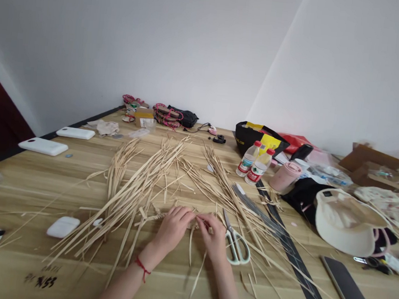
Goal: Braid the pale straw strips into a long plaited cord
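Observation:
A narrow braid of straw (157, 215) lies across the table in front of me, its left end sticking out past my left hand (176, 222). That hand, with a red string bracelet on the wrist, is closed over the braid. My right hand (212, 232) pinches at the braid's right part, close to the left fingertips. Fingers hide most of the braid there. Loose straw strands hang down below both hands. Scissors (235, 243) with pale green handles lie just right of my right hand. Long bundles of dry straw (147, 172) spread out beyond my hands.
Two water bottles (253, 164), a pink cup (285, 175) and a black-yellow bag (257, 139) stand at the back right. A cream cap (348, 222) and a dark flat device (355, 296) lie right. White power banks (43, 146) and a white case (63, 227) lie left.

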`<state>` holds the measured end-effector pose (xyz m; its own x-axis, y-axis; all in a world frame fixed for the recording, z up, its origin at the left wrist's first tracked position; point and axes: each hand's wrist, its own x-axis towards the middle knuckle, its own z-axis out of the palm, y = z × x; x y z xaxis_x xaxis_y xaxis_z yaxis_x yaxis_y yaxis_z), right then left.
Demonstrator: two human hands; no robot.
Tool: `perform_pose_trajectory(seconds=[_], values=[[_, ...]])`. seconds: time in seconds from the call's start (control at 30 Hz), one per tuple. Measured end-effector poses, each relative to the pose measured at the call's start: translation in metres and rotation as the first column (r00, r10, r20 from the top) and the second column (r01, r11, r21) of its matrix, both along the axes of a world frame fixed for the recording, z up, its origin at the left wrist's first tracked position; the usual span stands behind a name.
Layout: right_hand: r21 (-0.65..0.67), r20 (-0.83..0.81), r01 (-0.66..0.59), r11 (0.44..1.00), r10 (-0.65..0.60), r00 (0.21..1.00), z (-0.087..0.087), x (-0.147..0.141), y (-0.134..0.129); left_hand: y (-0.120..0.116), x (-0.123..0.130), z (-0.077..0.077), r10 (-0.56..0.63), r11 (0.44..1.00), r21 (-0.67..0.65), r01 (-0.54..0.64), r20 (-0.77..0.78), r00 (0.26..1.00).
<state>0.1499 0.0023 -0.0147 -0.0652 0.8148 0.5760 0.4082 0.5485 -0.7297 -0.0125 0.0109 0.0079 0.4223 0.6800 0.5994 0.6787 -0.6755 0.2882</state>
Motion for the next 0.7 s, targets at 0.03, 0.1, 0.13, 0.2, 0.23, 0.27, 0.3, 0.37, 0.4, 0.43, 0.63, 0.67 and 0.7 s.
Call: perform_pose_trajectory(seconds=[0.03, 0.1, 0.13, 0.2, 0.23, 0.27, 0.3, 0.37, 0.4, 0.43, 0.63, 0.67, 0.7], values=[[0.0, -0.001, 0.003, 1.0, -0.003, 1.0, 0.0003, 0.0004, -0.0003, 0.0, 0.0001, 0.0003, -0.002, 1.0, -0.003, 0.002, 0.008, 1.0], [-0.005, -0.002, 0.003, 1.0, -0.003, 1.0, 0.0017, 0.0009, -0.001, 0.0002, 0.0004, 0.001, -0.003, 1.0, -0.011, 0.003, 0.03, 1.0], [-0.01, -0.001, 0.001, 1.0, -0.001, 1.0, 0.0025, 0.0011, -0.0013, 0.0003, 0.0005, 0.0012, -0.003, 1.0, -0.017, 0.004, 0.04, 0.999], [-0.015, 0.003, -0.007, 1.0, 0.007, 1.0, 0.0039, 0.0013, -0.0016, 0.0006, 0.0007, 0.0013, -0.006, 0.999, -0.034, 0.008, 0.057, 0.998], [-0.015, 0.004, -0.01, 1.0, 0.01, 1.0, 0.0043, 0.0013, -0.0016, 0.0007, 0.0008, 0.0012, -0.008, 0.999, -0.045, 0.011, 0.06, 0.998], [-0.015, 0.004, -0.01, 1.0, 0.01, 1.0, 0.0044, 0.0012, -0.0014, 0.0007, 0.0009, 0.0009, -0.009, 0.998, -0.056, 0.012, 0.059, 0.998], [-0.014, 0.003, -0.008, 1.0, 0.008, 1.0, 0.0041, 0.0012, -0.0011, 0.0007, 0.0009, 0.0006, -0.009, 0.998, -0.067, 0.012, 0.056, 0.998], [-0.018, 0.002, -0.004, 1.0, 0.005, 1.0, 0.003, 0.0012, -0.0005, 0.0007, 0.001, -0.0003, -0.003, 0.997, -0.083, 0.006, 0.046, 0.999], [-0.022, 0.003, -0.003, 1.0, 0.003, 1.0, 0.0024, 0.0012, -0.0002, 0.0006, 0.001, -0.0007, 0.0, 0.996, -0.088, 0.004, 0.041, 0.999], [-0.024, 0.005, -0.001, 1.0, 0.001, 1.0, 0.0018, 0.0011, 0.0, 0.0005, 0.0011, -0.0011, 0.001, 0.996, -0.09, 0.002, 0.038, 0.999], [-0.041, 0.002, 0.005, 0.999, -0.005, 1.0, 0.0029, 0.0002, -0.0013, 0.0004, 0.0012, -0.0015, 0.002, 0.997, -0.083, 0.0, 0.029, 1.0], [-0.041, 0.003, 0.005, 0.999, -0.005, 1.0, 0.0035, -0.0001, -0.0016, 0.0004, 0.0011, -0.0014, 0.002, 0.997, -0.079, 0.0, 0.03, 1.0], [-0.037, 0.004, 0.004, 0.999, -0.004, 1.0, 0.004, -0.0002, -0.0017, 0.0006, 0.001, -0.0013, 0.004, 0.997, -0.073, -0.002, 0.032, 0.999]])
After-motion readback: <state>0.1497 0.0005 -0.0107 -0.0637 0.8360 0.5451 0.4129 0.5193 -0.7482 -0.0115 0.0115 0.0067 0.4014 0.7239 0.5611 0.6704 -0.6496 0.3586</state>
